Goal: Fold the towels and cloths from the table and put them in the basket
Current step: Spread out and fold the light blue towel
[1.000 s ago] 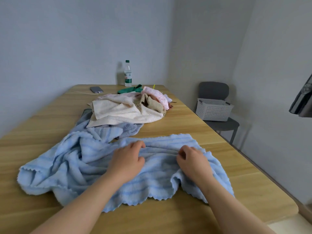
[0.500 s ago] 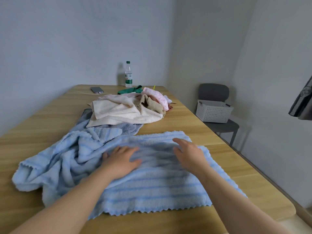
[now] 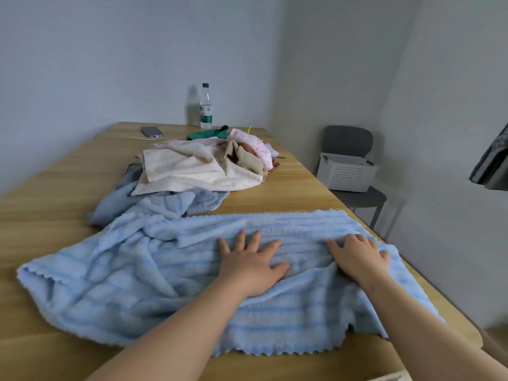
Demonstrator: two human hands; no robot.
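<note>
Blue striped towel (image 3: pixel 154 270) is spread across the near part of the table (image 3: pixel 275 196), scalloped hem toward the near edge. Its right half lies fairly flat. The left half is bunched and wrinkled, with a ridge of folds running up toward the pile behind.

Hands: left hand (image 3: pixel 248 264) lies palm down on the towel near its middle, fingers straight and spread, gripping nothing. Right hand (image 3: pixel 357 257) also lies palm down, on the towel's right part, fingers extended with a slight curve over a raised wrinkle. It presses on the cloth and is not pinching it. The two hands sit apart, with a shallow crease of towel between them.

Behind the towel:
- grey-blue towel (image 3: pixel 203 200), crumpled, touching the striped one's far edge
- cream towel (image 3: pixel 187 171) heaped on top of that
- tan cloth (image 3: pixel 247 160) and pink dotted cloth (image 3: pixel 255 147) on the pile's right side
- green cloth (image 3: pixel 209 133) just beyond

Far end of the table: water bottle (image 3: pixel 206 107) standing upright, and a phone (image 3: pixel 151 131) lying flat with a cable plugged in.

White perforated basket (image 3: pixel 346 173) sits on a grey chair (image 3: pixel 347 138) off the table's right side, well apart from the hands. I cannot tell what is inside it.
</note>
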